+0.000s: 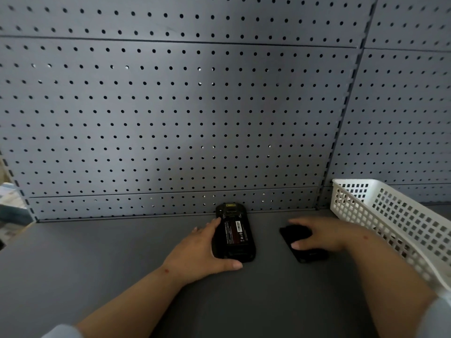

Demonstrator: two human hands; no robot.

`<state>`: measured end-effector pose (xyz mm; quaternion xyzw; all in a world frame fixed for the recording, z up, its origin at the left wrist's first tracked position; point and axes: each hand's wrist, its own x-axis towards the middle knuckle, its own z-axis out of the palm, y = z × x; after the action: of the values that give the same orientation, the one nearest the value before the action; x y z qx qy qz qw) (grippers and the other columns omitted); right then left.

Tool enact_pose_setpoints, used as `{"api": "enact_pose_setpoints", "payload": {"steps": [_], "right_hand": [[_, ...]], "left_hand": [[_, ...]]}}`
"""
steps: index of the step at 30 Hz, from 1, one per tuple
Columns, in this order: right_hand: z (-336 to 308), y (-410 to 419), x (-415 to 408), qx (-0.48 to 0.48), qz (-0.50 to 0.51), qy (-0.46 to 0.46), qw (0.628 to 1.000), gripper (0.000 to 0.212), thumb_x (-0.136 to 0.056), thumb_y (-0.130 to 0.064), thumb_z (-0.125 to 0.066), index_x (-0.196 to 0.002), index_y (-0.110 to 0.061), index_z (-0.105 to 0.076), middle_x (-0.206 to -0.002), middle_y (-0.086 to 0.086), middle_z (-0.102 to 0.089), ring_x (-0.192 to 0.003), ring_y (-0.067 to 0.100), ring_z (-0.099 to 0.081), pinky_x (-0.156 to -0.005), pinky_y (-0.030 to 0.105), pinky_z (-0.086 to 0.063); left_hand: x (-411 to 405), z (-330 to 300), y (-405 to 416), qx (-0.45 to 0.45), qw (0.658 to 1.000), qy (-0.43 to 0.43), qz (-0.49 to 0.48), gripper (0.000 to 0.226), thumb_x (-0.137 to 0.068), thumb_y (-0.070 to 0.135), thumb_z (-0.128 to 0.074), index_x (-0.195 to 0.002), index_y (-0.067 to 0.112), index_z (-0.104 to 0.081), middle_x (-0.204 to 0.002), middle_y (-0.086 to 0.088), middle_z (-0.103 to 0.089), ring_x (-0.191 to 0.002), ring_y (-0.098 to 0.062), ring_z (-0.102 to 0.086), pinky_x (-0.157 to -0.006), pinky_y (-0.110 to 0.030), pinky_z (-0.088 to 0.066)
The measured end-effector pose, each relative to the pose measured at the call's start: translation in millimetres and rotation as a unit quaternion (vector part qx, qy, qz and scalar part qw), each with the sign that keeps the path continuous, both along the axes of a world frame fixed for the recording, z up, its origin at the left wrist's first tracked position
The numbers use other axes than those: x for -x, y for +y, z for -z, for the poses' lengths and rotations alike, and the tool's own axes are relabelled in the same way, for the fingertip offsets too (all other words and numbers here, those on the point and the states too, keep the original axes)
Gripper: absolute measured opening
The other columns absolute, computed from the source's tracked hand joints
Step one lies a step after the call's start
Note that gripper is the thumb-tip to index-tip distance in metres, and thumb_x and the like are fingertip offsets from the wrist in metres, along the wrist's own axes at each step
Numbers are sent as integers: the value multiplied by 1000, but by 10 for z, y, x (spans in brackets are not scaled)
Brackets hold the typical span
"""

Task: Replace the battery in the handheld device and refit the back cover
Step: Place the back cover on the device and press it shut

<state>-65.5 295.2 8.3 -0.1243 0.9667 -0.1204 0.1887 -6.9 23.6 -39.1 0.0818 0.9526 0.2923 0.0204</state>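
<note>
The left hand (197, 252) holds the handheld device (230, 209) steady, and the right hand (327, 234) grips the back cover (313, 256) and should line it up over the battery (235, 232).

Single head-worn wide-angle view, forward and down, close over shelf (97, 259), toward pegboard (170, 106).

Handheld device (240, 250) lies face down on grey tabletop (97, 252), top end against pegboard wall (170, 118), back off, labelled battery (234, 232) showing in its bay. Left hand (197, 254) holds the device, fingers along its left side, thumb curled round the near end. Right hand (327, 234) sits over the black back cover (310, 256) flat on tabletop just right of the device, thumb and fingers round its edges; white basket (390, 215) tilted beside that arm.
</note>
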Motion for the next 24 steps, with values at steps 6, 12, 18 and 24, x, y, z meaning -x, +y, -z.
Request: {"api": "enact_pose_setpoints", "payload": {"steps": [6,12,18,24], "right_hand": [[3,5,63,-4,13,4,1000,82,-71,-43,-73,-140,-31,-31,-149,-1,-32,-136,19,-32,-111,31,-27],[-37,31,178,161,50,8,986,29,-76,-21,-73,-103,-23,-65,-112,2,-65,-96,13,-60,-80,22,-45],[-39,-284,252,547,134,-93,821,17,-85,-2,-57,-92,-15,-65,-94,6,-66,-86,15,-63,-72,28,-54],[5,-729,314,621,147,-152,755,23,-91,0,-45,-99,-11,-63,-103,13,-63,-94,23,-61,-73,36,-53]], "left_hand": [[-22,-31,18,18,1000,-9,2,108,-66,60,-67,-146,29,-1,-157,3,-14,-145,-20,-5,-116,-31,-10],[-43,-70,35,20,1000,1,5,104,-70,58,-66,-147,26,-4,-157,2,-15,-144,-16,-8,-115,-27,-9],[-65,-88,37,24,1000,-4,4,102,-71,58,-64,-146,28,-3,-157,3,-15,-145,-17,-7,-115,-28,-10],[-36,-58,10,3,1000,6,6,104,-67,58,-68,-146,31,-5,-151,8,-31,-139,-11,-25,-115,-27,-20]]}}
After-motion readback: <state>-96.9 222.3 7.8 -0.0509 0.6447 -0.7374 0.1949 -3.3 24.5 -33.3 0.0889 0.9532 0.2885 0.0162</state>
